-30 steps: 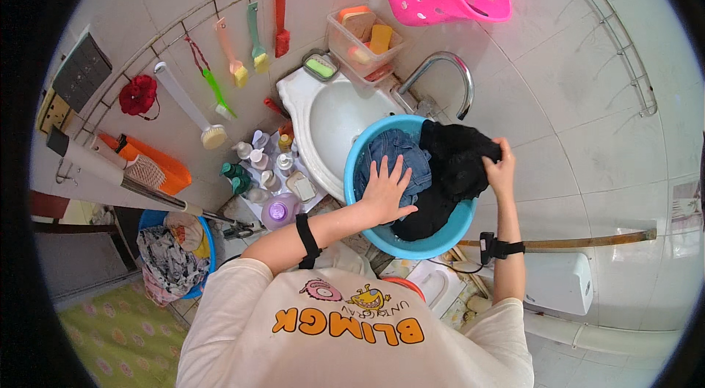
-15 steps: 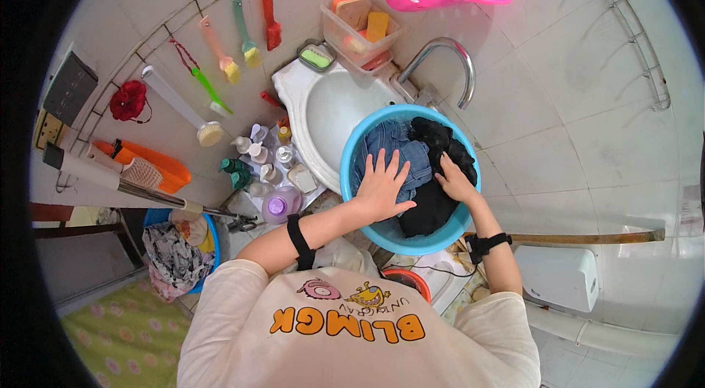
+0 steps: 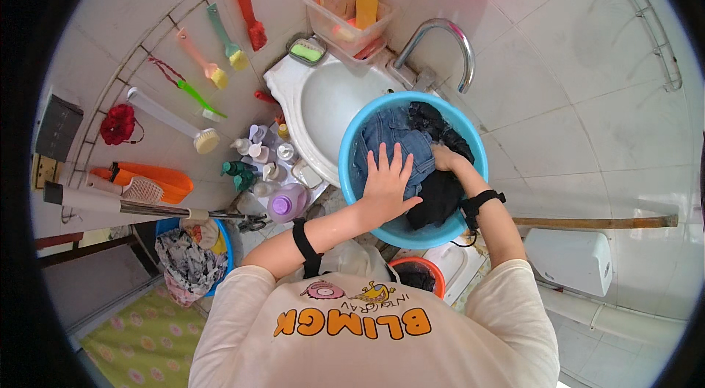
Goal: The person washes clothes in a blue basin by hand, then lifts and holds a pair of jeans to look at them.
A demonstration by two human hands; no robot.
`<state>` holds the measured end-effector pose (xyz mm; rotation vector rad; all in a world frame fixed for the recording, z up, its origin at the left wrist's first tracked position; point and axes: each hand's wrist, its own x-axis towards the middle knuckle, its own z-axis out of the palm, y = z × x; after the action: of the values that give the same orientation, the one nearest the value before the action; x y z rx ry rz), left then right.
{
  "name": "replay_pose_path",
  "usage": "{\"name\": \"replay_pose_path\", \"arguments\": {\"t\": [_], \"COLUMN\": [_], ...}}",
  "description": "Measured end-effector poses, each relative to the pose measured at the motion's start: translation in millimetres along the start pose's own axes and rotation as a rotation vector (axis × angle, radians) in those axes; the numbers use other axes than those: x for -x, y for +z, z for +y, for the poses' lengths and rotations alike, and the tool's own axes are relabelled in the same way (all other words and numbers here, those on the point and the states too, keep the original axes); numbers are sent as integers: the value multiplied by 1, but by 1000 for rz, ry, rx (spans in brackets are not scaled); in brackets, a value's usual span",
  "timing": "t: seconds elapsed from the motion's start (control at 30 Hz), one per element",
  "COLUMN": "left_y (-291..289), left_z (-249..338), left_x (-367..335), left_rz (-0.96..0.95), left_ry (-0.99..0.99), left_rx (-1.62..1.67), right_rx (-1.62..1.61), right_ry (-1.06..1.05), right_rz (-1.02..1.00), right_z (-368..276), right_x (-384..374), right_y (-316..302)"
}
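A round light-blue basin (image 3: 411,242) holds wet laundry in water and rests against the sink's front right. Inside it, a blue denim garment (image 3: 393,131) lies on the left, with black cloth (image 3: 439,201) toward the near right and more at the far right. My left hand (image 3: 387,184) is spread open over the near side of the denim, palm down, nothing gripped. At the denim's right edge, beside the black cloth, my right hand (image 3: 446,159) has its fingers bent and bunched on the denim. Its fingertips are partly hidden.
A white sink (image 3: 283,87) with a chrome faucet (image 3: 468,57) stands behind the basin. Several bottles, including a purple one (image 3: 288,203), crowd the left. Brushes hang from a wall rail (image 3: 136,57). A red bucket (image 3: 438,278) sits below; a wooden pole (image 3: 587,223) runs right.
My right hand has shifted left from the black cloth to the denim's edge, and its fingers have curled. My left hand stays spread over the denim. The view has moved slightly.
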<state>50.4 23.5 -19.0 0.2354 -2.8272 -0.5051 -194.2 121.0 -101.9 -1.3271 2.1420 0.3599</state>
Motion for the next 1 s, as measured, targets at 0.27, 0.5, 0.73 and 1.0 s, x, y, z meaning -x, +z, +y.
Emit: {"name": "replay_pose_path", "arguments": {"t": [0.27,0.5,0.73,1.0], "left_y": [-2,7,7,2], "left_z": [3,-1,1,4], "left_x": [-8,-16,-25,-22], "left_rz": [-235,-297,-353,-352], "left_ry": [-41,-41,-44,-13], "left_rx": [-109,-134,-163,-144], "right_rx": [-119,-957,-1122,-155], "right_ry": [340,149,26,268], "right_rz": [339,801,1039,804], "right_z": [-13,-22,-42,-5], "right_x": [-1,91,160,115], "right_y": [-17,-102,-160,-46]}}
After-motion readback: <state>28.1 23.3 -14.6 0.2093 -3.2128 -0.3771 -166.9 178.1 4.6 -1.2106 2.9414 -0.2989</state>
